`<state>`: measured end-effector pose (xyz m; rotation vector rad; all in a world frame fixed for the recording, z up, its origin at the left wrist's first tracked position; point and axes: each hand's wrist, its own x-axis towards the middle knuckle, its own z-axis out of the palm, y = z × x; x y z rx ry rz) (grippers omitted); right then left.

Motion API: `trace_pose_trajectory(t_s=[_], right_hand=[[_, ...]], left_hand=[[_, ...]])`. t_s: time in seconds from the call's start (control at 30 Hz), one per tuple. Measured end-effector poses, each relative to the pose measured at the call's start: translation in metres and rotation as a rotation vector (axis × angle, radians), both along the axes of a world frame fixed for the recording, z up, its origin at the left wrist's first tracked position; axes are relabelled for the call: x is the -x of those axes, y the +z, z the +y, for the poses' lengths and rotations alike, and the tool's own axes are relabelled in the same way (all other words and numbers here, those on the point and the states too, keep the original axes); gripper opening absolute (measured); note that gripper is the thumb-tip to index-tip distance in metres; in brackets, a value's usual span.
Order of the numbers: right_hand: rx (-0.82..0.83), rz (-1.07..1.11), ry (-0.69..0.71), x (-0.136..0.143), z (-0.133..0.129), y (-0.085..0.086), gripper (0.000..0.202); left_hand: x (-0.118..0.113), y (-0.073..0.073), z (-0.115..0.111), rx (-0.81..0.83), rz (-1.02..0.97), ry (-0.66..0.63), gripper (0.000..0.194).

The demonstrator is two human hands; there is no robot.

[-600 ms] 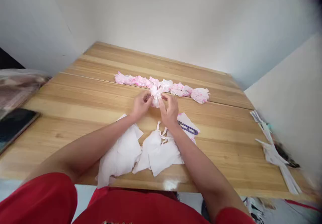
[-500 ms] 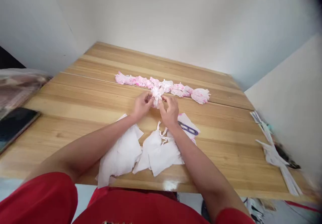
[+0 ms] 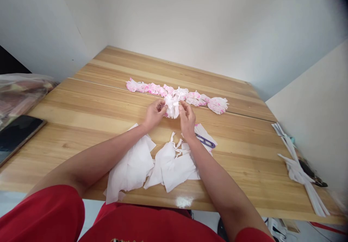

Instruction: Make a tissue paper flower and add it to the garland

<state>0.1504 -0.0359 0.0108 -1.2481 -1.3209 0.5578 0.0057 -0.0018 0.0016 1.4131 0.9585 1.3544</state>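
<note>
My left hand (image 3: pixel 155 115) pinches the left side of a ruffled white bunch of thin cloth or tissue (image 3: pixel 172 107), fingers curled against it. On the opposite side my right hand (image 3: pixel 187 119) grips the same bunch between thumb and fingertips. Just behind it lies a row of gathered pink-and-white bunches (image 3: pixel 218 105), which the held piece partly overlaps. Below my hands are flat white cloth pieces (image 3: pixel 130 167) and several small white pouch-like pieces (image 3: pixel 178 169) with thin ties. Purple thread snips (image 3: pixel 207 141), partly hidden by my right wrist, rest on a white sheet with pink edges (image 3: pixel 201 129).
A dark phone (image 3: pixel 19 135) lies at the table's left side, with a clear plastic bag (image 3: pixel 24 93) behind it. Knotted white strips (image 3: pixel 296 169) lie along the right edge beside a dark object (image 3: pixel 308 170). Walls border the wooden table (image 3: pixel 244 151).
My hands have moved slightly apart, the right one shifting rightward. The white bunch between them looks wider and fuller. The camera view has shifted a little.
</note>
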Motion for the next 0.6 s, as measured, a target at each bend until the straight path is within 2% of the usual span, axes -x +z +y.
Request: trace_pose_trajectory(t_s=[0.23, 0.37, 0.5, 0.6], right_hand=[[-0.083, -0.226, -0.086, -0.0005, 0.0011, -0.0043, 0.024], [-0.202, -0.330, -0.073, 0.0002, -0.0002, -0.0029, 0.021], [-0.218, -0.352, -0.036, 0.0017, -0.0026, -0.0005, 0.024], [-0.177, -0.319, -0.059, 0.0008, -0.0029, -0.0004, 0.028]], left_hand=[[0.0011, 0.0047, -0.0070, -0.044, 0.059, -0.052, 0.020], [0.0030, 0.0063, -0.0059, -0.066, 0.162, 0.000, 0.025], [0.0019, 0.0045, -0.0032, 0.018, 0.070, 0.000, 0.021], [0.0001, 0.0044, -0.0023, 0.089, -0.037, -0.039, 0.015]])
